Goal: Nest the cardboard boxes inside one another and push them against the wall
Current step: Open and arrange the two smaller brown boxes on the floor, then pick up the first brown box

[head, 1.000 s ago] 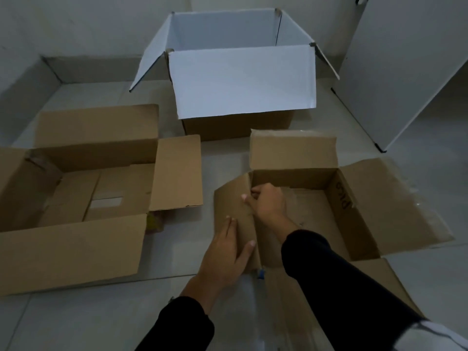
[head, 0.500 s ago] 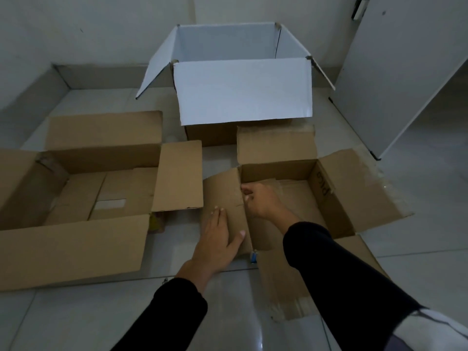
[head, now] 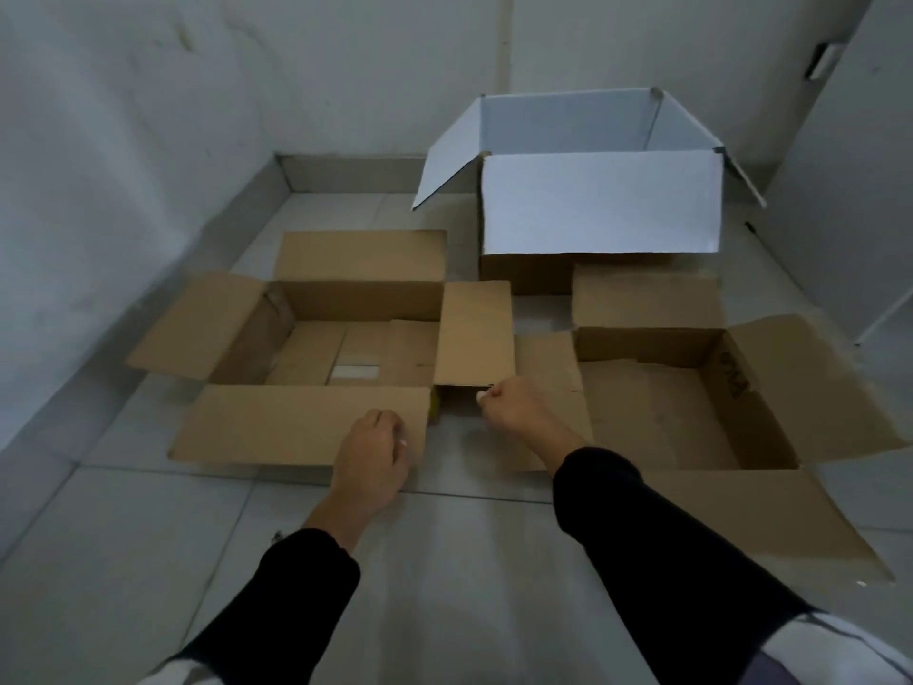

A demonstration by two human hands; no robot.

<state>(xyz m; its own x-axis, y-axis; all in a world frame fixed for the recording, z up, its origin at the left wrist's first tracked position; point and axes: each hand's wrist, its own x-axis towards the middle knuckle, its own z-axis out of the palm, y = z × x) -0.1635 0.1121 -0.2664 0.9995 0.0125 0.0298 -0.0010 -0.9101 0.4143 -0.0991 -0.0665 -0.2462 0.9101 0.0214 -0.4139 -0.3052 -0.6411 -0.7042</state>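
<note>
Three open cardboard boxes sat on the tiled floor near the room's far corner, none of them nested yet. The large box, white on the inside of its flaps, stood farthest back, close to the far wall, with its near flap hanging down over its brown front. The left brown box lay toward the left wall, all four flaps folded outward and a pale label visible on its bottom. The right brown box sat just in front of the large one, its far flap touching or nearly touching that box's front, its right flap spread toward the white door and its near flap lying flat on the tiles. The two brown boxes were just beside each other, the left box's right flap overlapping the left flap of the right box. The person's left hand rested curled over the right end of the left box's near flap; whether its fingers actually pinched the cardboard could not be told. The right hand was closed into a loose fist at the near edge of the left box's right flap, seemingly pinching that edge, though the blur left it uncertain. Both forearms wore black sleeves
</note>
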